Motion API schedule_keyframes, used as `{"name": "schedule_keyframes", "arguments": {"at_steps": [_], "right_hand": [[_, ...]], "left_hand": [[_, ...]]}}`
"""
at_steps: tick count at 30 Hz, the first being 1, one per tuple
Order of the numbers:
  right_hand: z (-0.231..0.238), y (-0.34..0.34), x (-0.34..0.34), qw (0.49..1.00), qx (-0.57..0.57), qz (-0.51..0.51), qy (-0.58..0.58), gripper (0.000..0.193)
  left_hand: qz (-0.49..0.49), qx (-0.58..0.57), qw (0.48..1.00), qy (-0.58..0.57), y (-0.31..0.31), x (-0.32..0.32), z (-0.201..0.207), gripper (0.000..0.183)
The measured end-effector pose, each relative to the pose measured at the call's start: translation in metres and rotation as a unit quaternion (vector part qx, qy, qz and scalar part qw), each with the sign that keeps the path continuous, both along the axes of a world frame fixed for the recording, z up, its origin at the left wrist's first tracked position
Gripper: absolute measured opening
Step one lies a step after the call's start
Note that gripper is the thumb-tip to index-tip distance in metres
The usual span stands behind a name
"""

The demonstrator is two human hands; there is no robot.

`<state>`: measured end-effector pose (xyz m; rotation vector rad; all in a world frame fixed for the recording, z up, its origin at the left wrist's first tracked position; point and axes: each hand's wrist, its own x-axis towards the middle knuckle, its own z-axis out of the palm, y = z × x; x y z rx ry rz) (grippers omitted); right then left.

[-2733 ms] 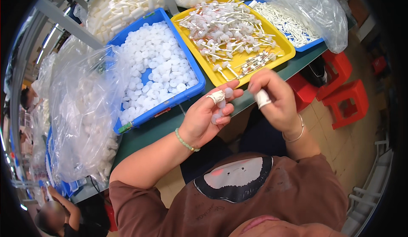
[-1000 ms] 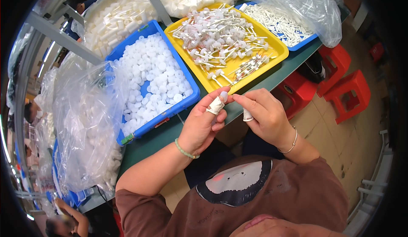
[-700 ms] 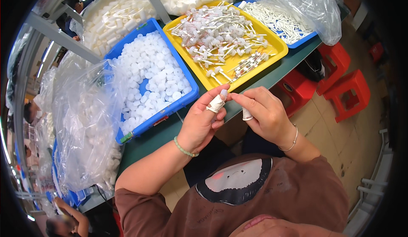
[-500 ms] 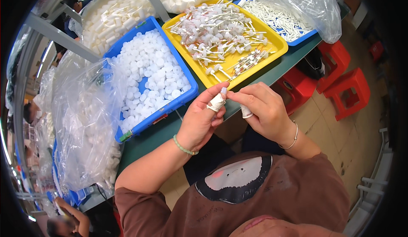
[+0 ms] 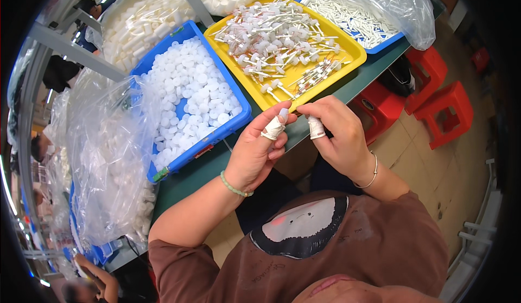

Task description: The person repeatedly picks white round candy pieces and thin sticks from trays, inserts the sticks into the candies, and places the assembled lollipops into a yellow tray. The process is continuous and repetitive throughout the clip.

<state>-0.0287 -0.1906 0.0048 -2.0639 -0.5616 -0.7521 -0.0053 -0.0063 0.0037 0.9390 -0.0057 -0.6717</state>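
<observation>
Both my hands are raised over the near edge of the yellow tray (image 5: 320, 94). My left hand (image 5: 256, 151) is closed in a pinch, its thumb wrapped in white tape (image 5: 273, 128); whatever lies between its fingertips is too small to make out. Just to its right, my right hand (image 5: 341, 132) also pinches, with white tape (image 5: 316, 127) round the thumb, and its grip hides anything held. A small gap parts the two sets of fingertips. Heaped in the yellow tray are white stick-and-disc pieces (image 5: 271, 31) with thin reddish wires. Several thin sticks (image 5: 317, 76) lie grouped at its near side.
A blue bin (image 5: 209, 140) of translucent white discs (image 5: 190, 86) stands left of the tray. Beyond it sit white sticks (image 5: 353, 20) in another blue tray (image 5: 388, 46). Plastic bags (image 5: 108, 156) crowd the left. Red stools (image 5: 448, 113) stand right of the green table (image 5: 184, 197).
My fingertips, close together before, are now slightly apart. The right hand has shifted a little up and to the right; the left has barely moved.
</observation>
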Motion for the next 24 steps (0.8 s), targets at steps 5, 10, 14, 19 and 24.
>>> {"name": "schedule_keyframes", "arguments": {"at_steps": [5, 10, 14, 19, 24], "right_hand": [[-0.0011, -0.0013, 0.0034, 1.0, 0.011, 0.009, 0.013, 0.024], [-0.0037, 0.0028, 0.0095, 0.999, 0.013, -0.034, -0.029, 0.021], [-0.0049, 0.004, 0.0059, 0.999, 0.049, -0.013, 0.01, 0.021], [-0.0065, 0.0079, 0.0091, 0.998, 0.021, -0.047, -0.037, 0.018], [-0.0002, 0.0055, 0.0028, 0.996, 0.064, -0.023, 0.052, 0.016]], "left_hand": [[-0.008, -0.001, 1.0, -0.011, 0.0004, -0.0006, -0.0001, 0.041], [-0.01, -0.015, 1.0, -0.007, 0.0019, 0.0004, -0.0029, 0.041], [-0.009, -0.003, 1.0, -0.004, 0.0002, -0.0008, 0.0005, 0.042], [-0.005, -0.006, 1.0, 0.001, 0.0009, -0.0006, -0.0012, 0.042], [-0.006, 0.009, 1.0, -0.01, -0.0009, -0.0021, 0.0023, 0.042]]}}
